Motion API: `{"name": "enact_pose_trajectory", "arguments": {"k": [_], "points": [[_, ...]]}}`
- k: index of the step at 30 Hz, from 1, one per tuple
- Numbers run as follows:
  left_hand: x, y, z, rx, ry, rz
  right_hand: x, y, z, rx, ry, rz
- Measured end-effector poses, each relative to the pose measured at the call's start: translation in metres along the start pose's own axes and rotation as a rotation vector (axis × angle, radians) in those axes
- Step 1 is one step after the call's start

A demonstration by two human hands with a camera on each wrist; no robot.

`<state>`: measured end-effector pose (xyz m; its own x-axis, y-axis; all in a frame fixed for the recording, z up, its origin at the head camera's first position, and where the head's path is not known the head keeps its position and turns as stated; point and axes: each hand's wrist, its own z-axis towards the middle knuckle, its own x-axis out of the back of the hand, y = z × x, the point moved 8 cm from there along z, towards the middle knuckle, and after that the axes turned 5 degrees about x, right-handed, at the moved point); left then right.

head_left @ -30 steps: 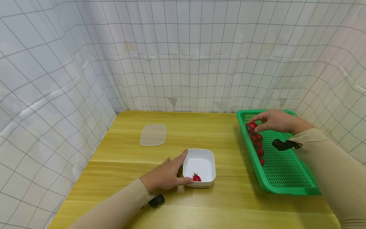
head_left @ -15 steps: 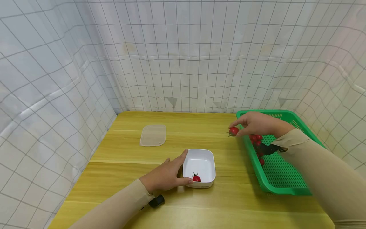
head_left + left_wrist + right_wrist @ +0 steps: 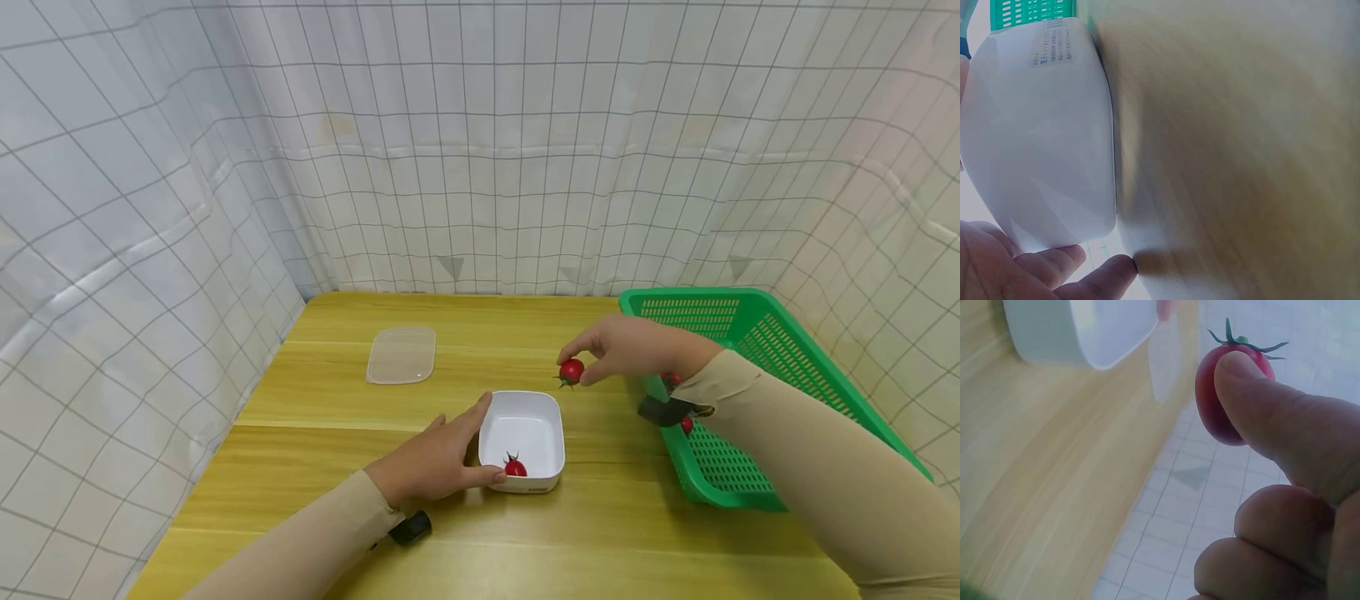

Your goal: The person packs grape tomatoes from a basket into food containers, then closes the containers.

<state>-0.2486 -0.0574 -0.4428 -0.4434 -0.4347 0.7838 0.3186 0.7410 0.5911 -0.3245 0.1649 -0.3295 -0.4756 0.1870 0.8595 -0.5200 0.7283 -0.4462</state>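
- Cherry tomato (image 3: 571,372), red with a green leafy top, is pinched between thumb and fingertips of the right hand (image 3: 637,343), above the table (image 3: 562,550) between container and basket, its leafy top pointing down.
- The right wrist view shows the thumb pressed against the tomato's side near its leaves and other fingers folded below.
- The left hand (image 3: 441,460) has thumb and index finger spread around the left side of the white container (image 3: 521,425), the thumb at its near edge; the left wrist view shows another fingertip reaching the table.
- The container stands upright, with a second tomato (image 3: 514,468) inside by the near wall.
- A printed label (image 3: 1057,47) on the container's side carries a barcode and Japanese text; the larger characters seem to read 電子レンジ, the smaller lines are too fine to read.
- The green basket (image 3: 693,483) stands to the right, more tomatoes (image 3: 687,424) along its left side, partly hidden by the right arm.
- A translucent lid (image 3: 401,355) lies flat beyond the left hand.
- A second ago the right hand was over the basket; now hand and tomato are left of its rim, while the left hand, container and lid are unmoved.
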Motion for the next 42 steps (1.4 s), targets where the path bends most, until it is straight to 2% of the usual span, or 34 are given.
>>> {"name": "enact_pose_trajectory", "arguments": {"k": [10, 20, 29, 36, 42], "points": [[-0.001, -0.001, 0.001, 0.006, -0.008, 0.009, -0.015, -0.018, 0.015, 0.067, -0.042, -0.053], [-0.001, -0.001, 0.000, 0.003, -0.008, -0.013, -0.028, -0.028, 0.023, 0.091, -0.058, -0.038], [-0.001, -0.001, 0.001, 0.006, -0.011, -0.019, -0.033, -0.042, 0.027, 0.167, -0.076, -0.053], [0.001, 0.000, 0.001, -0.002, -0.005, -0.037, -0.021, -0.035, 0.023, 0.083, -0.037, 0.011], [-0.001, -0.002, 0.001, 0.001, -0.008, -0.041, -0.020, -0.028, 0.018, 0.102, -0.039, -0.006]]}}
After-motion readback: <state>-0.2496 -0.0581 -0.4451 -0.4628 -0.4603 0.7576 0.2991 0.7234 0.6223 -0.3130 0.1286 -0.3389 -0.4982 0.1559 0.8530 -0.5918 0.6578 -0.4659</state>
